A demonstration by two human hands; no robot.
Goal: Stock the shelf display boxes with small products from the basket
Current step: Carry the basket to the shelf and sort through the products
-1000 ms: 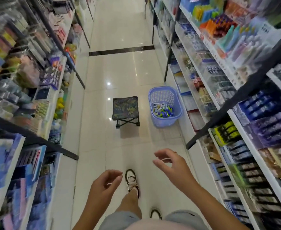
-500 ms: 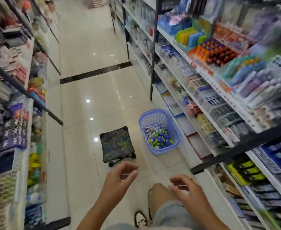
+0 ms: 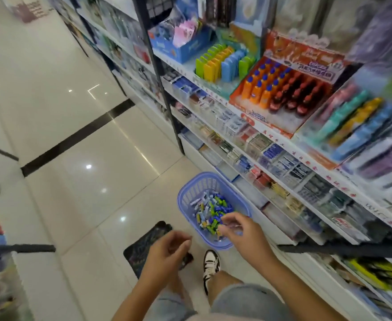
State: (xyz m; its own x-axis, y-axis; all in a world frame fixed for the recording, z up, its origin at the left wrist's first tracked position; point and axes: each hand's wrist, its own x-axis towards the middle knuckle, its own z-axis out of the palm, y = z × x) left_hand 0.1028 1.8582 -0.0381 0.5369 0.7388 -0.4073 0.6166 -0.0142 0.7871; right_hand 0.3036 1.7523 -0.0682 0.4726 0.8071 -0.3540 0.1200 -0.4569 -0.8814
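Folding stool [image 3: 141, 246] on floor, 7 o'clock of view. Your left hand [image 3: 167, 249] overlaps its right edge in view; fingers loosely curled, narrow, nothing held. Your shoe [image 3: 210, 266] at 6 o'clock, on tile. Blue basket [image 3: 191, 193] on floor, 1 o'clock of stool, just beside lowest shelf. Small products [image 3: 213, 210] heaped inside: blue, green, white. Your right hand [image 3: 242, 232] over basket's 5 o'clock rim in view; fingers slack, half-curled, no item seen in grip. Clear shelf display boxes [image 3: 259, 144] at 3 o'clock, stocked, partly blurred.
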